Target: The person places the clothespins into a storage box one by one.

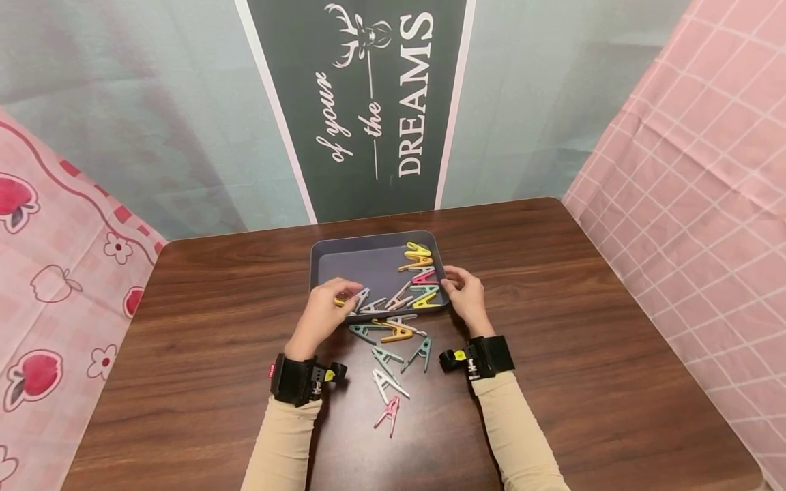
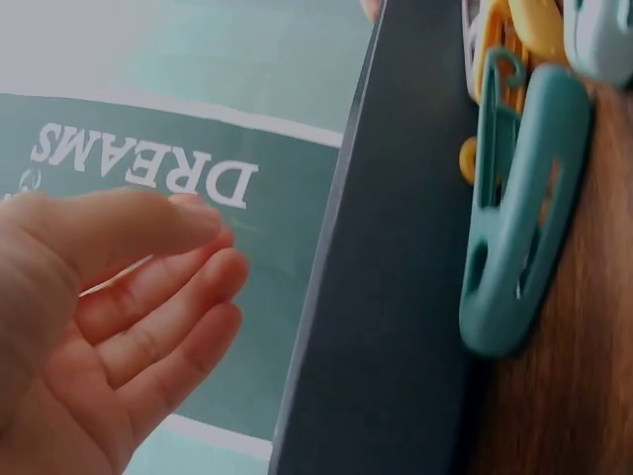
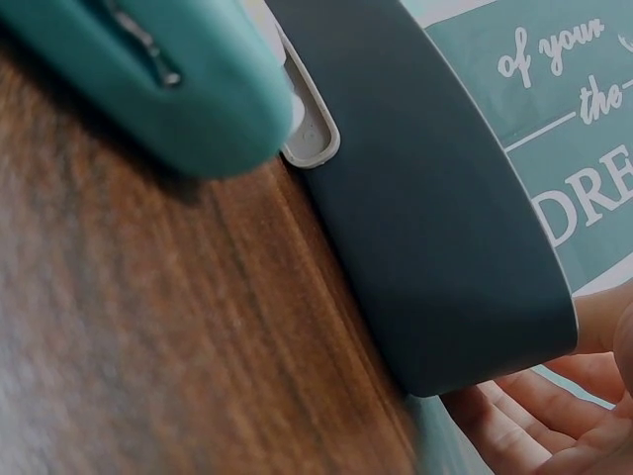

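A dark grey tray [image 1: 362, 262] holds several colored spring clips along its right and near sides. My left hand [image 1: 327, 308] hovers over its near left corner beside a pale clip [image 1: 362, 299] and a partly covered yellow clip [image 1: 340, 301]. In the left wrist view, the left hand [image 2: 138, 307] has loosely bent fingers and nothing between thumb and fingertips. At the tray's right wall, my right hand [image 1: 468, 300] holds the edge, thumb by the rim and fingers outside, partly hidden by the corner in the right wrist view. Yellow clips [image 1: 417, 250] lie at the far right corner.
On the brown table [image 1: 552, 327], before the tray, lie a dark green clip [image 1: 364, 332], an orange clip [image 1: 398, 332], a teal clip [image 1: 420, 352], a white clip [image 1: 387, 386] and a pink clip [image 1: 389, 410]. Patterned curtains [image 1: 688, 157] hang around the table.
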`<act>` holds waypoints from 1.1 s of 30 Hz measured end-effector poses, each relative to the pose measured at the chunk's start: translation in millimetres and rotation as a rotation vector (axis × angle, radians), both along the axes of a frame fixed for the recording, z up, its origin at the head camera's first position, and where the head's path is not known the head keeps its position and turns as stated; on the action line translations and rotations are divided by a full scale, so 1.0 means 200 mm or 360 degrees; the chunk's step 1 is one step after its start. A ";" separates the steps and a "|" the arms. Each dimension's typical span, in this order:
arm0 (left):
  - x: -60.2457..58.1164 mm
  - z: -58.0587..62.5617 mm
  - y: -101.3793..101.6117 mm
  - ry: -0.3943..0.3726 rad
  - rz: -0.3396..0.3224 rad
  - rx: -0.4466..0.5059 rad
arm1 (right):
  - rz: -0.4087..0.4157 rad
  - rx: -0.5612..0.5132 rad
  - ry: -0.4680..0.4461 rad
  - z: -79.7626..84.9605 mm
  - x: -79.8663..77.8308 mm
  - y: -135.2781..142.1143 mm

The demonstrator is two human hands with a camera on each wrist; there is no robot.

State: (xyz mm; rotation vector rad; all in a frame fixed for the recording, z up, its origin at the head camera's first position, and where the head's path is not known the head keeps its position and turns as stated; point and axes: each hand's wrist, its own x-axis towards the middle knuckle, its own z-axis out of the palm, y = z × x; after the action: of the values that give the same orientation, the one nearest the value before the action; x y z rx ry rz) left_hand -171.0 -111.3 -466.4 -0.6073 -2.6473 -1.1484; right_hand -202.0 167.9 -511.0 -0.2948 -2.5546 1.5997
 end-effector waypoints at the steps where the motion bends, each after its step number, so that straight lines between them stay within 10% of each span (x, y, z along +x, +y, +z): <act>1: 0.01 0.01 0.01 -0.0020 -0.0028 -0.0018 | -0.0001 0.0003 0.0005 0.00 0.00 0.00; 15: 0.09 0.09 0.11 -0.0238 -0.0423 -0.0389 | 0.0012 -0.0015 -0.0002 0.00 0.00 0.00; 33: 0.18 0.11 0.19 -0.0361 -0.0161 -0.0849 | 0.0014 0.0006 0.0012 0.00 0.00 0.00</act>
State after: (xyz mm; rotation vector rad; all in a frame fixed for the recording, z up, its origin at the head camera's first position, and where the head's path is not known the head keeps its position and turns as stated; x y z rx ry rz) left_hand -135.5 -74.2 -444.9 -0.7377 -3.1745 -0.5431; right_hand -201.5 168.4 -511.6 -0.2766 -2.5563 1.5961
